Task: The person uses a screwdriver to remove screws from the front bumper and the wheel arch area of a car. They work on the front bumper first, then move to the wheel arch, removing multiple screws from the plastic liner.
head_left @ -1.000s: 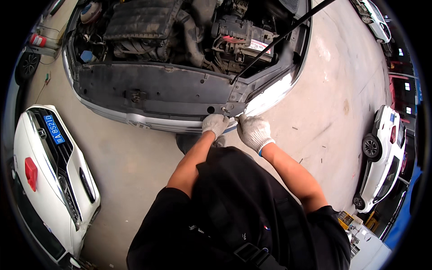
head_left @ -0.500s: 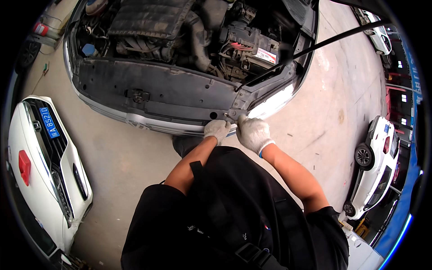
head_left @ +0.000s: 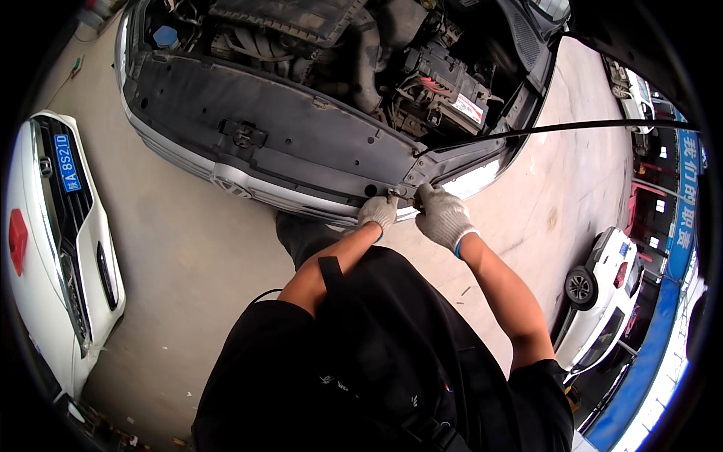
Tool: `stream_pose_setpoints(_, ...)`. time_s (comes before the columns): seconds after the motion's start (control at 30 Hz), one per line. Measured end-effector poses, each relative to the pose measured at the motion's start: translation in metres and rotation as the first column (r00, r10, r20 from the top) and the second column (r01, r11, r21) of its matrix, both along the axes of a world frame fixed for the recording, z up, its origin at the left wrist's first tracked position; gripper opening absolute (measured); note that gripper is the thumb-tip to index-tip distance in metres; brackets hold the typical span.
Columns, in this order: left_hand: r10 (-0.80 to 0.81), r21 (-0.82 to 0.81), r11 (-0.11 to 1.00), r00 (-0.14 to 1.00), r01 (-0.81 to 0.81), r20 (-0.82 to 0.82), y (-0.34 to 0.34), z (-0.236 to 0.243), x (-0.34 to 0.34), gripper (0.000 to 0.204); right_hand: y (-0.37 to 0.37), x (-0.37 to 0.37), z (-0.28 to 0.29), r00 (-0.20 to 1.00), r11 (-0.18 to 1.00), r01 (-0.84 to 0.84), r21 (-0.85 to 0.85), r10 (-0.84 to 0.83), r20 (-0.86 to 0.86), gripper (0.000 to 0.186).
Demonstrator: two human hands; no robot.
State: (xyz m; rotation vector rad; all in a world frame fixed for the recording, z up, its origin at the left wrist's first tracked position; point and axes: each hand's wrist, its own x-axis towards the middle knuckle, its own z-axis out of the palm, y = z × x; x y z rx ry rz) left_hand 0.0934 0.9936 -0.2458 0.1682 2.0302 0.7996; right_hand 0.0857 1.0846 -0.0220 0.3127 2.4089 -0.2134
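Note:
In gray knit gloves, both my hands are at the front edge of a car's open engine bay. My left hand [head_left: 381,212] has its fingers closed at the black upper front panel [head_left: 301,135], beside a round hole; what they hold is too small to name. My right hand [head_left: 442,216], just to its right, is closed on a small thin tool [head_left: 407,197] that reaches toward my left fingers; its tip is hard to make out. The silver bumper [head_left: 279,196] runs below them.
The engine [head_left: 286,30], battery [head_left: 444,83] and black hood prop rod [head_left: 572,126] are above my hands. A white car [head_left: 53,286] is at the left, another [head_left: 602,301] at the right, more farther back. Red metal equipment [head_left: 640,196] is at the far right.
The view has turned, so the engine bay sits higher and farther right and slants more. Both hands stay at the front edge, slightly shifted right in the picture, still close together.

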Motion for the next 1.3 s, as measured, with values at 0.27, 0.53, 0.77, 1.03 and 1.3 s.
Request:
stream_pose_setpoints(0.27, 0.021, 0.049, 0.999, 1.000, -0.020, -0.013, -0.002, -0.007, 0.009, 0.067, -0.005, -0.005, -0.003, 0.990, 0.983, -0.129, 0.132, 0.134, -0.030, 0.027)
stream_pose_setpoints(0.53, 0.020, 0.092, 0.996, 0.998, -0.015, -0.052, -0.002, -0.004, 0.004, 0.068, -0.002, -0.009, 0.009, 0.932, 0.921, -0.359, 0.150, 0.364, -0.007, 0.028)
stream_pose_setpoints(0.77, 0.081, 0.092, 0.993, 0.992, -0.072, -0.100, 0.001, -0.009, 0.007, 0.067, -0.011, -0.016, 0.008, 0.954, 0.917, -0.297, 0.265, 0.295, 0.047, 0.029)
stream_pose_setpoints(1.03, 0.122, 0.114, 0.987, 0.991, -0.115, -0.052, 0.003, -0.005, 0.007, 0.067, 0.016, -0.006, -0.008, 0.822, 0.805, -0.519, 0.288, 0.562, -0.091, 0.039)
stream_pose_setpoints(1.3, 0.185, 0.134, 0.976, 0.978, -0.171, -0.095, 0.006, -0.009, 0.013, 0.069, 0.021, -0.008, -0.003, 0.675, 0.719, -0.642, 0.266, 0.695, -0.249, 0.040)
